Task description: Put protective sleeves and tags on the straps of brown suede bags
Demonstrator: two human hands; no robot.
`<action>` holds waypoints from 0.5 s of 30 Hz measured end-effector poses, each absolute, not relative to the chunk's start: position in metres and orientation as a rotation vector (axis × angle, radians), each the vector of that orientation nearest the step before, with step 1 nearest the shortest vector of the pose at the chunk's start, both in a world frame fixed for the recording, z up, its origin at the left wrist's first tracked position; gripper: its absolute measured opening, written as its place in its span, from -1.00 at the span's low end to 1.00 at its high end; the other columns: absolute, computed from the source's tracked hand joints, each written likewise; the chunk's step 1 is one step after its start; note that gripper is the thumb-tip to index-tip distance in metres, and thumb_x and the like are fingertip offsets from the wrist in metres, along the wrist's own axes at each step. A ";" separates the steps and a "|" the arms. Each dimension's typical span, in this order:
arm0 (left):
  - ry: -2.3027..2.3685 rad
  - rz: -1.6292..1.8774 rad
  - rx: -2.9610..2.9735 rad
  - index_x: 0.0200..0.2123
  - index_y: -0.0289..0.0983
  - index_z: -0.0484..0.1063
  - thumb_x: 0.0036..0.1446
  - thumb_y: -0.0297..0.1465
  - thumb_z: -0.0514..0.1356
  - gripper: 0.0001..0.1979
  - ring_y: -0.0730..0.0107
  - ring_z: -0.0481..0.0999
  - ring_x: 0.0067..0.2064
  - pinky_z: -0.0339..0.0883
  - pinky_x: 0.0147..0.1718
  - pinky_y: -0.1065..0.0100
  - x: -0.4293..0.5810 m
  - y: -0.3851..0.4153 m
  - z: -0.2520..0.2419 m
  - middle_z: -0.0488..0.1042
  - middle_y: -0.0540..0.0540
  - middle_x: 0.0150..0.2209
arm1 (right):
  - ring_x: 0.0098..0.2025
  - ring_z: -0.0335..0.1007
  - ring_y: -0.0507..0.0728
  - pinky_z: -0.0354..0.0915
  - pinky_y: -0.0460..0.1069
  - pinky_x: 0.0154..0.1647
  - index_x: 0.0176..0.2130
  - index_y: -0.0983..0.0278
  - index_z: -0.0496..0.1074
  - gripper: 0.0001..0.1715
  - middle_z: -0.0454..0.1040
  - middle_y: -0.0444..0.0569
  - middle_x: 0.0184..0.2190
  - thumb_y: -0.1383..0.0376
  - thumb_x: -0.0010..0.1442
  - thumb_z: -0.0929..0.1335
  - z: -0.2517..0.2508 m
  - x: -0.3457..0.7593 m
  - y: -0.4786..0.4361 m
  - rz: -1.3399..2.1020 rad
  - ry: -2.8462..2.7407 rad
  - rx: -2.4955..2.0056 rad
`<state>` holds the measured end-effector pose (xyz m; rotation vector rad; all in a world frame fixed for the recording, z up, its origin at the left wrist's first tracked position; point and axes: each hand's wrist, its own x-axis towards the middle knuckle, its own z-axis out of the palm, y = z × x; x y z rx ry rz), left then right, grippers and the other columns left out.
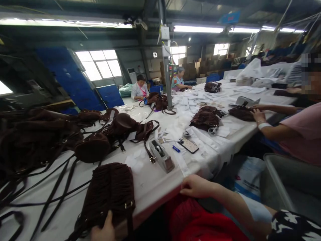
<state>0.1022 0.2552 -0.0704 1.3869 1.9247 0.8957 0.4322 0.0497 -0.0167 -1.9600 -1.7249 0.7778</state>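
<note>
My left hand (104, 231) is at the lower edge of the view. Its thumb lies against a dark brown handbag (110, 190) with pleated sides and a strap on a metal ring, and the other fingers are mostly hidden. My right hand (195, 186) is at the table's front edge, fingers curled in, above red cloth (193, 219). What it grips, if anything, is hidden. A white strip (182, 163) ends close to that hand. Between the hands, farther in, stands a grey tape dispenser (162, 156).
More brown bags (92, 147) with long straps pile up on the left. A phone (188, 145) and a blue marker (176, 149) lie past the dispenser. A co-worker's hands (258, 115) handle a bag at right. A grey bin (278, 180) stands below; a metal post (167, 77) rises mid-table.
</note>
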 end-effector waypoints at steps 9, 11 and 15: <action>1.859 0.603 1.588 -0.28 -0.41 0.49 -0.10 -0.08 0.14 -0.50 -0.25 0.46 0.00 0.33 -0.02 -0.02 0.128 0.276 -0.043 0.53 -0.46 -0.19 | -0.06 0.34 0.22 0.23 0.02 -0.01 0.00 0.31 0.44 -0.40 0.44 0.09 -0.08 0.25 -0.09 0.46 -0.032 0.476 0.035 0.258 -1.638 -2.199; 1.958 0.610 1.581 -0.25 -0.50 0.48 -0.11 -0.06 0.15 -0.43 -0.34 0.43 0.01 0.30 -0.01 -0.09 0.128 0.272 -0.046 0.50 -0.55 -0.18 | 0.05 0.26 0.27 0.19 0.07 0.09 0.12 0.30 0.35 -0.20 0.34 0.15 0.05 0.26 -0.14 0.49 -0.040 0.477 0.033 0.240 -1.714 -2.181; 2.109 1.070 1.637 -0.08 -0.62 0.37 -0.12 -0.05 0.17 -0.26 -0.42 0.31 0.11 0.23 0.04 -0.20 0.122 0.249 -0.057 0.41 -0.63 -0.09 | 0.01 0.27 0.22 0.21 0.08 0.07 -0.04 0.24 0.48 -0.64 0.41 0.08 -0.06 0.28 0.14 0.36 -0.052 0.479 0.034 0.199 -1.732 -2.152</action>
